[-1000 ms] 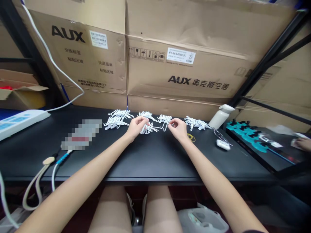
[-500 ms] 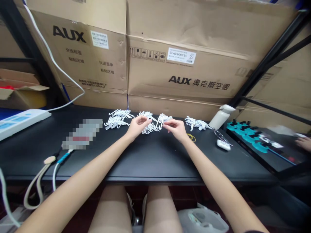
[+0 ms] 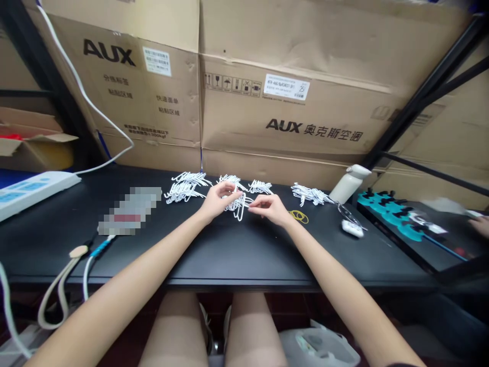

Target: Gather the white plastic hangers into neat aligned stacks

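Note:
Between my hands is a cluster of white wire hooks [image 3: 239, 210], one curved end pointing towards me. My left hand [image 3: 220, 200] is closed, thumb and fingers pinched on hooks at the cluster's left side; the fingertips partly hide them. My right hand [image 3: 270, 209] is also pinched, its fingertips at the straight white ends on the right. Behind my hands lie small piles of the same hooks, one pile [image 3: 260, 186] at the back and another [image 3: 230, 180] behind my left hand. More hooks [image 3: 185, 191] are heaped to the left, and another heap [image 3: 310, 194] to the right.
Yellow rubber bands [image 3: 299, 217] lie beside my right wrist. Farther right are a white bottle [image 3: 349, 184], glasses [image 3: 349, 216] and a white case [image 3: 352, 229]. A power strip [image 3: 34, 191] sits at left. Large cartons [image 3: 237, 117] wall off the back. Another person's hand [image 3: 479, 225] shows far right.
My right hand has moved slightly left and towards me, away from the back pile. A hook end now shows lower, in front of my left fingertips. My left hand has barely shifted.

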The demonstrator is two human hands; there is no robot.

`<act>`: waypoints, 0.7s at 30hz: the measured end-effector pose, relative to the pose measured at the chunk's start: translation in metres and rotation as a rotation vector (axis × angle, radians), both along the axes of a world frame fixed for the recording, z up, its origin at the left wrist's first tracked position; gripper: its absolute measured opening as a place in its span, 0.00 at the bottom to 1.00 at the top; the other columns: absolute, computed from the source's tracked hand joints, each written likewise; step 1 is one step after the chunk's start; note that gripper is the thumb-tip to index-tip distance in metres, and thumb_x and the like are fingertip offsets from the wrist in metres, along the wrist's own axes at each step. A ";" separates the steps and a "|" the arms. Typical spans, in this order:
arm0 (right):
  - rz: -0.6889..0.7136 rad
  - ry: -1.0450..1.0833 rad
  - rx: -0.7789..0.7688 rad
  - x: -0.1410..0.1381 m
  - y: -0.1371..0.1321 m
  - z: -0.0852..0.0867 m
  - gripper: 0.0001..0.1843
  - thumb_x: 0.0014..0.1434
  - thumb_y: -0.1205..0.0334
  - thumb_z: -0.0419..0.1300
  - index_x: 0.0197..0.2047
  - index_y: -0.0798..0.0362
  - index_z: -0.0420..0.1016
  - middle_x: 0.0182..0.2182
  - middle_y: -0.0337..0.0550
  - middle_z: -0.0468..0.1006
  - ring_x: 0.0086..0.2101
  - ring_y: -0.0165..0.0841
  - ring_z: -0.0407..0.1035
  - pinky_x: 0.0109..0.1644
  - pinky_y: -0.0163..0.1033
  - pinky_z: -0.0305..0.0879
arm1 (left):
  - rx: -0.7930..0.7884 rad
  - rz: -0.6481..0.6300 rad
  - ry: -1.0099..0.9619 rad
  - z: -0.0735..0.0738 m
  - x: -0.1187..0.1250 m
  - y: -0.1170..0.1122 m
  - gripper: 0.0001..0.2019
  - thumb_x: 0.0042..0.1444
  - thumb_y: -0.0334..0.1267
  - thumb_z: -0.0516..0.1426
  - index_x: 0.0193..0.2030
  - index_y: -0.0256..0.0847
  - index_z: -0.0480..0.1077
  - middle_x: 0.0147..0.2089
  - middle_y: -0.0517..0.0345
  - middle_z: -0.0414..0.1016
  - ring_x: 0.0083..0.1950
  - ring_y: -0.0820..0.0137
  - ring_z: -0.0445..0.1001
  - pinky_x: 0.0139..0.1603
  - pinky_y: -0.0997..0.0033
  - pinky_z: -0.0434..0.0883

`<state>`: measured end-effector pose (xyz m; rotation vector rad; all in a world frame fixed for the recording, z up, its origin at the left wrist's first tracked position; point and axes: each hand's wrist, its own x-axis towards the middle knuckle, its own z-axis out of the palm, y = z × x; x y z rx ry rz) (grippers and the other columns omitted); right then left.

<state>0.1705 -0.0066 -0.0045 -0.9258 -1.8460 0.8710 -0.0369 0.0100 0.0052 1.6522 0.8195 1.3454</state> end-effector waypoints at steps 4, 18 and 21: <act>-0.055 0.045 0.022 -0.002 0.000 -0.001 0.15 0.46 0.50 0.70 0.29 0.54 0.81 0.24 0.41 0.75 0.19 0.26 0.63 0.22 0.35 0.60 | -0.063 -0.044 -0.008 0.003 0.001 -0.004 0.17 0.44 0.46 0.67 0.34 0.37 0.69 0.34 0.53 0.77 0.34 0.67 0.76 0.32 0.70 0.71; -0.100 0.160 -0.061 -0.001 -0.002 0.006 0.16 0.43 0.50 0.71 0.29 0.54 0.82 0.23 0.40 0.76 0.18 0.26 0.61 0.19 0.34 0.59 | -0.135 -0.106 0.021 0.004 0.002 -0.008 0.19 0.41 0.46 0.68 0.35 0.36 0.72 0.36 0.51 0.79 0.36 0.65 0.77 0.33 0.69 0.72; -0.100 0.136 -0.076 -0.001 -0.003 0.005 0.15 0.43 0.50 0.71 0.30 0.53 0.82 0.22 0.40 0.76 0.18 0.25 0.60 0.19 0.34 0.58 | -0.125 -0.114 0.032 0.003 0.002 -0.008 0.18 0.42 0.46 0.68 0.35 0.36 0.73 0.36 0.51 0.79 0.36 0.66 0.77 0.34 0.70 0.72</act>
